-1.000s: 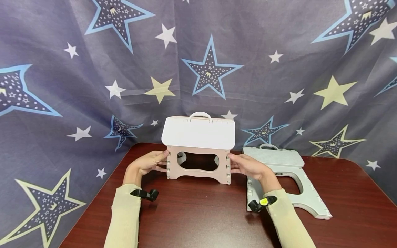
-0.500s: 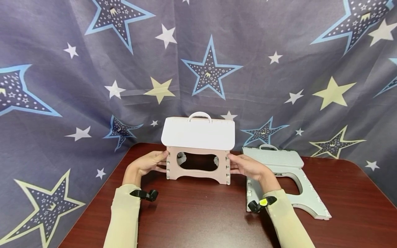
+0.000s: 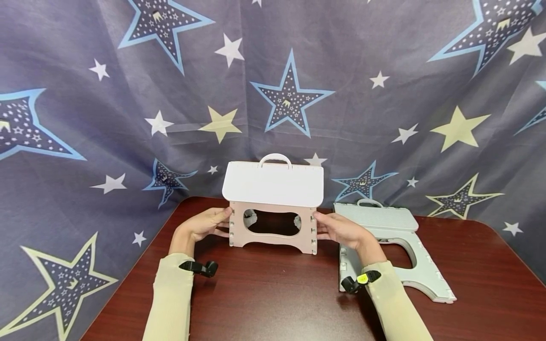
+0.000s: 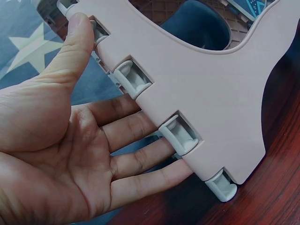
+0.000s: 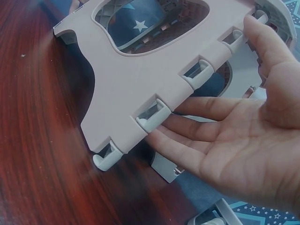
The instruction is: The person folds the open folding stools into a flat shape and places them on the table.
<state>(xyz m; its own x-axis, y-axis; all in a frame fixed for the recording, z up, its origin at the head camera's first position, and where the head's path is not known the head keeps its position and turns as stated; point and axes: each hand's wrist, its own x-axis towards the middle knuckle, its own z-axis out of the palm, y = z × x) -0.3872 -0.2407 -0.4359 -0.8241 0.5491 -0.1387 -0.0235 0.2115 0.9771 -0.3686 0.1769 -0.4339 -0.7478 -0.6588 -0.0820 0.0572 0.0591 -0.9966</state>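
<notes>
Grip: we note the left hand (image 3: 202,223), left of centre, thumb and fingers holding the left edge of the white-topped stool (image 3: 273,189); this stands upright mid-frame, long axis left to right; the right hand (image 3: 341,228) holds its opposite edge, so we judge neither nearer.

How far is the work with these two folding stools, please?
Looks done: the pink stool is upright and unfolded. In hand: the left hand and right hand grip its two side edges. Possibly left: the pale green stool lies folded flat on the table, held by neither hand; whether it should also be opened, I cannot tell.
</notes>
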